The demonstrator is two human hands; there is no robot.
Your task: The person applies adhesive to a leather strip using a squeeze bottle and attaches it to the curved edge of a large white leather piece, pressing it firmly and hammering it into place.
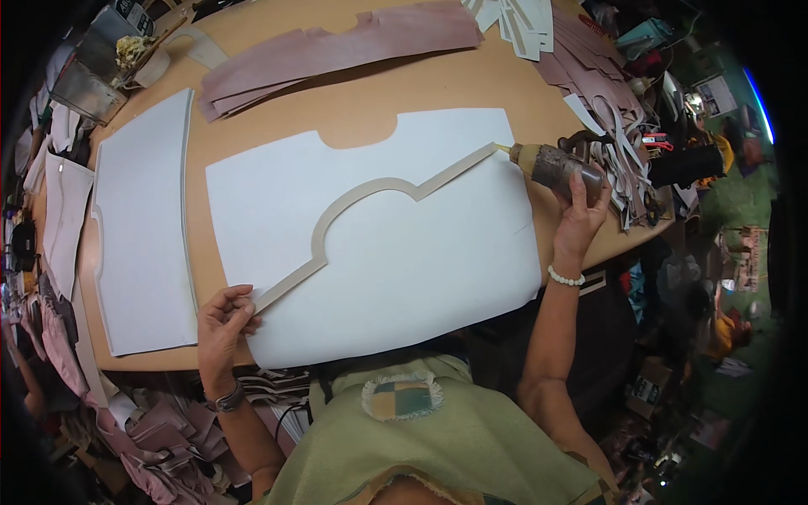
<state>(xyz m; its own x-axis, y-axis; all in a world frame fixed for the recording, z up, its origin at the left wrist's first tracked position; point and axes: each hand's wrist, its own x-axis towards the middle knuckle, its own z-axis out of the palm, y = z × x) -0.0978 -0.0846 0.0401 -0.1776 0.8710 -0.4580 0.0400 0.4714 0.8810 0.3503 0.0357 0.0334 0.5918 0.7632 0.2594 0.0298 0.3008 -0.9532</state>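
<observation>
My left hand (224,324) pinches the near-left end of a grey-beige strip (352,198) with a curved arch in its middle. The strip lies slantwise over a large white sheet (429,278), which has a rounded notch in its far edge. In my right hand (581,215) is a squeeze bottle (560,167), tilted on its side and stained dark. Its narrow yellow nozzle points left and meets, or nearly meets, the strip's far-right end. Whether anything flows from the tip is too small to see.
Another stack of white sheets (143,236) lies at the left. Pink leather-like pieces (353,55) rest at the back, with pink strips (589,76) heaped at the far right. A metal tin (88,88) and a small pot with a brush (151,67) stand at the far left.
</observation>
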